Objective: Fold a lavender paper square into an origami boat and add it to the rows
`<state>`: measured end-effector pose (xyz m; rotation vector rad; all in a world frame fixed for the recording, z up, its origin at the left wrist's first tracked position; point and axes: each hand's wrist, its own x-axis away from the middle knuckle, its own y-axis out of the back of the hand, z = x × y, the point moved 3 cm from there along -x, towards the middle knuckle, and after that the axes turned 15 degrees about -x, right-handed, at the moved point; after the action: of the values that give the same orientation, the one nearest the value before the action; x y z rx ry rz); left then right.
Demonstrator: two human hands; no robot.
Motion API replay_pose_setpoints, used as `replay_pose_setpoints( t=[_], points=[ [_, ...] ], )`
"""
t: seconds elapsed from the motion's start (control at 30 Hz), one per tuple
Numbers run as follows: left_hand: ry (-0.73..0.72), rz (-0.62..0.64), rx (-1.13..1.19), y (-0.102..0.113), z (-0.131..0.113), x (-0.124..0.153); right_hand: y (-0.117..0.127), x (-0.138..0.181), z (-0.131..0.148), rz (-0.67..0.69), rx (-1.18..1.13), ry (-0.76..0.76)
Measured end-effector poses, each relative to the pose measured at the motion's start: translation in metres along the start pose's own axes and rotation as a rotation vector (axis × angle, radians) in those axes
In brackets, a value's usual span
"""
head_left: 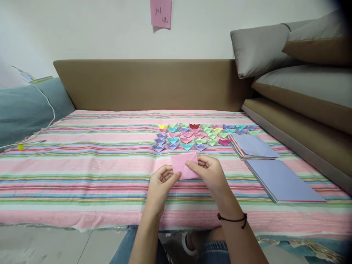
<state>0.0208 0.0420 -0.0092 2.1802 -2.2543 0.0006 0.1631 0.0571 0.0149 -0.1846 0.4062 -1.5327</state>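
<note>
A folded pink paper (182,164) is held between both my hands just above the striped cloth (90,172). My left hand (161,185) pinches its lower left edge with thumb and curled fingers. My right hand (209,171) grips its right side, the thumb pressed across the front. Behind the paper lie several small folded paper shapes (200,135) in rows, in purple, teal, pink, green, yellow and red.
Two stacks of square paper with lilac top sheets, the nearer stack (283,180) and the farther stack (254,146), lie to the right. Grey and tan cushions (291,69) are piled at the far right. A white cable (41,106) runs over a grey-blue cushion on the left. A pink note (160,13) hangs on the wall.
</note>
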Motion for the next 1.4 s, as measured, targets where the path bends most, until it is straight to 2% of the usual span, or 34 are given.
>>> replay_pose_setpoints(
  t=[0.1, 0.2, 0.3, 0.43, 0.6, 0.7, 0.93, 1.2, 1.3, 1.4],
  points=[
    [-0.039, -0.021, -0.003, 0.001, -0.003, 0.0, -0.001, 0.001, -0.001, 0.02, 0.017, -0.022],
    [-0.081, 0.015, -0.037, 0.003, -0.005, 0.002, 0.0, 0.002, -0.002, 0.028, 0.008, -0.063],
    [-0.163, 0.044, -0.209, 0.006, -0.01, 0.004, 0.001, 0.002, -0.004, 0.075, 0.035, -0.087],
    [-0.297, -0.043, -0.433, 0.013, -0.015, 0.006, -0.002, 0.004, -0.004, 0.159, 0.126, -0.042],
    [-0.279, -0.173, -0.281, 0.014, -0.013, 0.008, -0.005, 0.005, 0.0, 0.088, 0.084, 0.065],
    [-0.279, -0.178, -0.244, 0.012, -0.015, 0.009, -0.007, 0.007, 0.004, 0.074, 0.118, 0.126],
    [-0.298, -0.156, -0.252, 0.011, -0.021, 0.011, -0.007, 0.009, 0.007, 0.079, 0.191, 0.137],
    [-0.192, -0.15, -0.144, 0.008, -0.02, 0.012, -0.015, 0.015, 0.01, 0.177, 0.199, 0.014],
    [-0.192, -0.19, -0.136, 0.008, -0.02, 0.013, -0.016, 0.017, 0.012, 0.171, 0.218, -0.044],
    [-0.154, -0.239, -0.042, 0.008, -0.019, 0.014, -0.013, 0.016, 0.008, 0.135, 0.143, -0.114]
  ],
)
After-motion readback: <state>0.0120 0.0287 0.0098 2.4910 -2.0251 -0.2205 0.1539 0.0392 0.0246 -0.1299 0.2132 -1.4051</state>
